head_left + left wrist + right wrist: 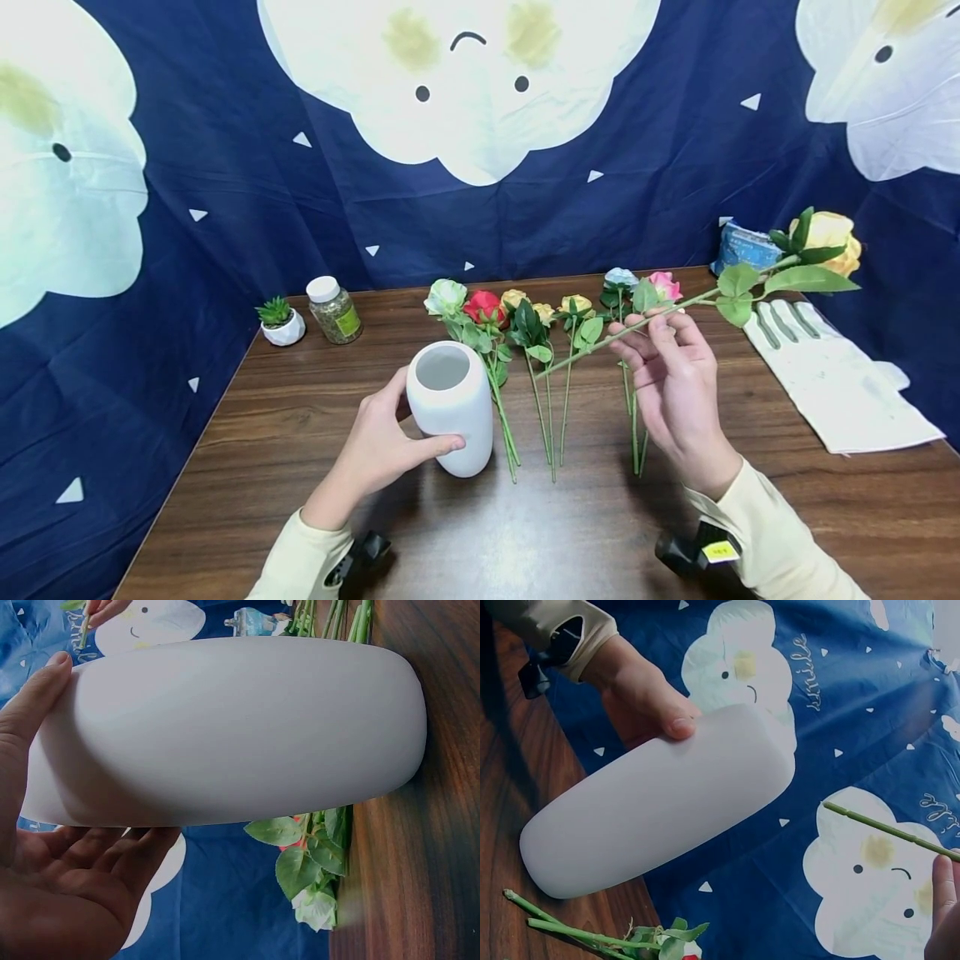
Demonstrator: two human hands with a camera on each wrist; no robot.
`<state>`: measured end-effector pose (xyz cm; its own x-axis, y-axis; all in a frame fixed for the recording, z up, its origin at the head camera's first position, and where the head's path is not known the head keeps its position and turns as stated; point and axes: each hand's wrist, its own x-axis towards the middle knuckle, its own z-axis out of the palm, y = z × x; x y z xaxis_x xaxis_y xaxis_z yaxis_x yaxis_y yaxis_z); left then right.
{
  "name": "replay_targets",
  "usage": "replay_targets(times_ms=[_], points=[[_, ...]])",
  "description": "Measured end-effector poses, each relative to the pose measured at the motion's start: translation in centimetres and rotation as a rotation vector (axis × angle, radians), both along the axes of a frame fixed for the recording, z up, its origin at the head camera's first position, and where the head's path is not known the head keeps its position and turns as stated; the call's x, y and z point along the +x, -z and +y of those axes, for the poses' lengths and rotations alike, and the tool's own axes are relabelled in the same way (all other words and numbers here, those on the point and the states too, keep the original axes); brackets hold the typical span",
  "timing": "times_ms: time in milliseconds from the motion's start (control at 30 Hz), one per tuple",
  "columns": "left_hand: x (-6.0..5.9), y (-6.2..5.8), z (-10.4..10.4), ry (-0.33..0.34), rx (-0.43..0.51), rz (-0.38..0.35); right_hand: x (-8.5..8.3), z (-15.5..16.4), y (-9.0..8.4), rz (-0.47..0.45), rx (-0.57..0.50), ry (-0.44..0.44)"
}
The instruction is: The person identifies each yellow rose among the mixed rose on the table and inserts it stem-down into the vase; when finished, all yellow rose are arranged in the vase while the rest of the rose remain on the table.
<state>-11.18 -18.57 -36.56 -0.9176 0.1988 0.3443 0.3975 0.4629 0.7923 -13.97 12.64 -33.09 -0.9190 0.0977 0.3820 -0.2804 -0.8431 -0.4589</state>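
Note:
My left hand (378, 450) grips the side of a white vase (450, 417), thumb across its front and fingers behind. The vase's open mouth faces up, and its base is at the wooden table. My right hand (675, 392) pinches the green stem of a yellow rose (828, 237) between thumb and fingers, in the air right of the vase. Its bloom points up to the right; the bare stem end points toward the vase, apart from it. In the right wrist view, that stem end (877, 823) shows clear of the vase (667, 799).
Behind the vase lie a red rose (483, 307), a white-green rose (446, 297) and several yellow ones. Pink (664, 286) and blue (620, 279) flowers lie farther right. A lidded jar (335, 312), potted succulent (282, 323), blue packet (742, 248) and white cloth (840, 387) stand around.

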Motion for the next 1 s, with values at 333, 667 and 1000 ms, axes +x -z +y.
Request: replay_targets(times_ms=[333, 667, 1000], points=[[-0.1, 0.1, 0.0, 0.0, -0.004, 0.004, 0.2, -0.2, 0.1, 0.047, 0.021, -0.017], [-0.1, 0.0, 0.1, -0.005, -0.005, 0.011, 0.3, -0.3, 0.1, 0.075, 0.019, -0.021], [-0.1, 0.0, 0.0, -0.002, 0.0, 0.01, 0.7, -1.1, -0.3, 0.115, 0.102, 0.016]])
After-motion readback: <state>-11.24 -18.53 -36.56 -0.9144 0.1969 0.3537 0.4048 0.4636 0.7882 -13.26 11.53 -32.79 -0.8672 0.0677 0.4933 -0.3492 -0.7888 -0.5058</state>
